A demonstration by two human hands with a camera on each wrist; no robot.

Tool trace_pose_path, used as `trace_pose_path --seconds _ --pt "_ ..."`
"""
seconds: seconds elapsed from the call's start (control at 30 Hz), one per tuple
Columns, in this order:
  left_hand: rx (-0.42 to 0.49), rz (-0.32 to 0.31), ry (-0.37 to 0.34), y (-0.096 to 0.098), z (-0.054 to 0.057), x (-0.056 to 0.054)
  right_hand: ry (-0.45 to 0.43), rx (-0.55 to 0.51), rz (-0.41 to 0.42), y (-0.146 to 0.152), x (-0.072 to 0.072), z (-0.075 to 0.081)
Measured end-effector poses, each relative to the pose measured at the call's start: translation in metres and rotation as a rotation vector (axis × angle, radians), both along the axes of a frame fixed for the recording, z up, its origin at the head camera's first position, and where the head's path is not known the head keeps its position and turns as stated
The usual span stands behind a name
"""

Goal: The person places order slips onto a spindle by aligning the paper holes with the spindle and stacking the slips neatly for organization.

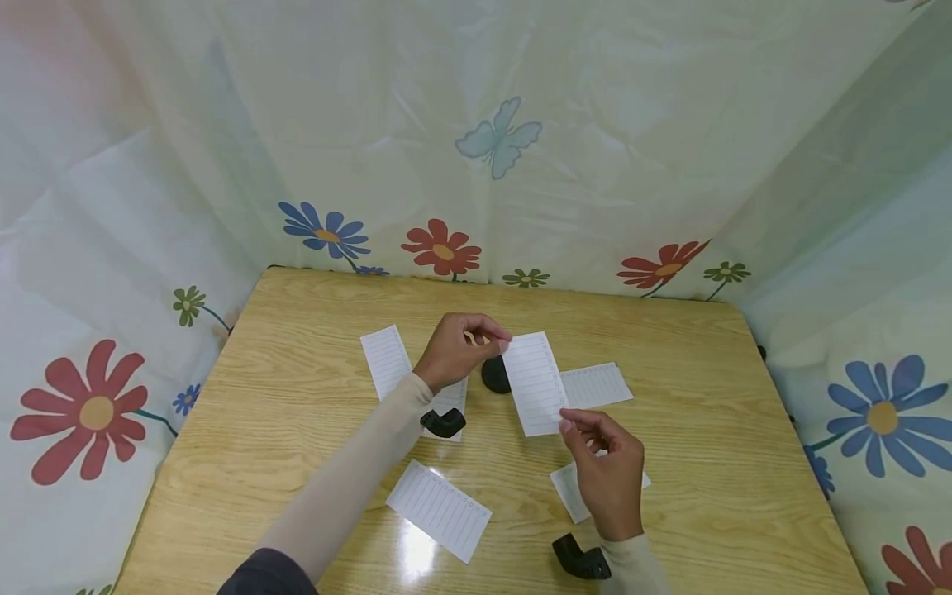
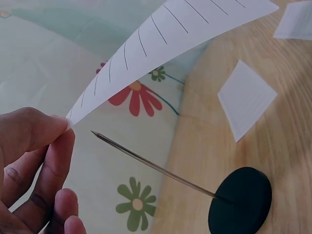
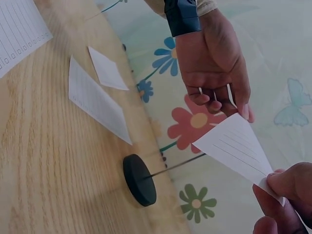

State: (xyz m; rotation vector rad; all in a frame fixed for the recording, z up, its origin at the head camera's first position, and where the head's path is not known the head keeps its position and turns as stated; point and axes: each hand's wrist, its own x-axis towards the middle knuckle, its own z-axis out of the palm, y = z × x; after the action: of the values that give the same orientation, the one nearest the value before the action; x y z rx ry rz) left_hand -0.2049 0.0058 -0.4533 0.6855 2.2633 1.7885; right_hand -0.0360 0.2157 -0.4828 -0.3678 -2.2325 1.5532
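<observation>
A lined paper slip (image 1: 534, 384) is held up by two opposite corners. My left hand (image 1: 461, 347) pinches its far left corner between thumb and fingertip, and my right hand (image 1: 610, 471) pinches the near right corner. In the left wrist view the slip (image 2: 161, 41) bows in a curve above a bill spike (image 2: 156, 168), a thin pointed metal rod on a round black base (image 2: 248, 195). The rod carries no paper in that view. From the right wrist view, the slip (image 3: 239, 148) overlaps the upper part of the rod.
Several more lined slips lie on the wooden table: one at the back left (image 1: 384, 359), one at front (image 1: 439, 508), one at right (image 1: 595, 386) and others partly hidden beneath my arms. A flowered curtain (image 1: 595, 165) hangs behind the table and along both sides.
</observation>
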Motion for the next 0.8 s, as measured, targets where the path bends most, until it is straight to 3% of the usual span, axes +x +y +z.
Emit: trace_pose_path --seconds 0.8 --pt "-0.008 0.001 -0.045 0.01 0.004 -0.016 0.018 -0.018 0.0 0.002 -0.012 0.001"
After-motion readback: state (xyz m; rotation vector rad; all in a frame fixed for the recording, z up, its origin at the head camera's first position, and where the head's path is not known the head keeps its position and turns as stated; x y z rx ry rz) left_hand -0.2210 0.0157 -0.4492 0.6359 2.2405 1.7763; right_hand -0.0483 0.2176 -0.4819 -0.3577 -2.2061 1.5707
